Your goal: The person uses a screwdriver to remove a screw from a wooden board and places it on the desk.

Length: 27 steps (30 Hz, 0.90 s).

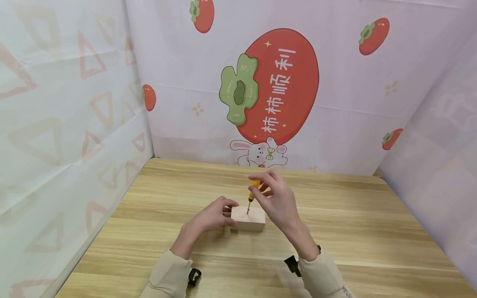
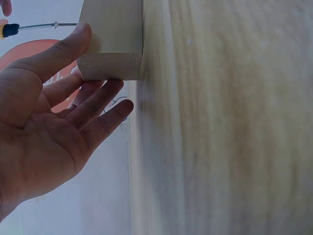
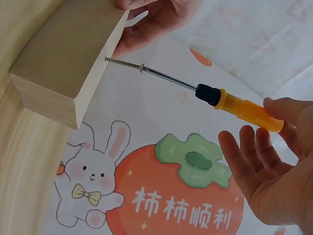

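Observation:
A pale wooden block [image 1: 249, 226] lies on the table. My left hand [image 1: 211, 215] grips its left end, thumb on the near side and fingers around the far side. A screw [image 3: 126, 64] stands in the block's upper face, with most of its threaded length showing. On the screw's head sits the tip of a screwdriver [image 3: 244, 110] with a yellow and black handle, tilted slightly in the head view. The right hand [image 1: 277, 199] pinches the end of that handle between thumb and forefinger, while its other fingers stay off it in the right wrist view.
The wood-grain table [image 1: 357, 236] reaches out on both sides of the block. Behind it hangs a cloth backdrop [image 1: 179, 128] printed with persimmons and a rabbit. A white patterned cloth [image 1: 63, 136] stands along the left. Black straps sit at both wrists.

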Each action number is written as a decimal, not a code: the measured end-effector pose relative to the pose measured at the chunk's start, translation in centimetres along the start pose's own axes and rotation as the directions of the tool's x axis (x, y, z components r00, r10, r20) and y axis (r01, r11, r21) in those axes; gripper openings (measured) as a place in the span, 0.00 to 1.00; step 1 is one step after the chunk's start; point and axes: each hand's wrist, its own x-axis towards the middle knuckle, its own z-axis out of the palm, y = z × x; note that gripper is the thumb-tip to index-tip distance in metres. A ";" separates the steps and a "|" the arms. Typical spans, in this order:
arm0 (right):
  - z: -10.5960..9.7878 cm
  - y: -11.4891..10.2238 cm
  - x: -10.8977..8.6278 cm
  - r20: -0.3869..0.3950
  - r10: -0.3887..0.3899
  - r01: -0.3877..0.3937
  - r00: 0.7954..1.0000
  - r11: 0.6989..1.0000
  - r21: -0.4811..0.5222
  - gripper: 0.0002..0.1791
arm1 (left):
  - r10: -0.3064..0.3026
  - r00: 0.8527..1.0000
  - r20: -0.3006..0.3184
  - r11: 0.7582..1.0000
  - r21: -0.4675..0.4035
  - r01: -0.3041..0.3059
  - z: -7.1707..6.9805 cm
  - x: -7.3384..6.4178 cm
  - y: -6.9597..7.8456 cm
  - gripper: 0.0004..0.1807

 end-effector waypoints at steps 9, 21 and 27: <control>-0.1 0.0 -0.3 -0.012 -0.003 0.003 1.000 1.000 0.001 0.16 | 0.007 1.000 -0.001 1.000 0.005 -0.007 0.0 -0.1 0.1 0.33; -0.2 0.0 -0.3 -0.030 -0.043 0.044 0.999 0.998 0.040 0.17 | 0.004 1.000 -0.009 1.000 0.010 -0.004 0.0 -0.1 0.2 0.32; -0.2 0.3 -0.4 -0.024 -0.056 0.058 0.998 0.996 0.066 0.19 | 0.006 1.000 -0.013 1.000 0.019 -0.005 0.1 0.0 0.0 0.32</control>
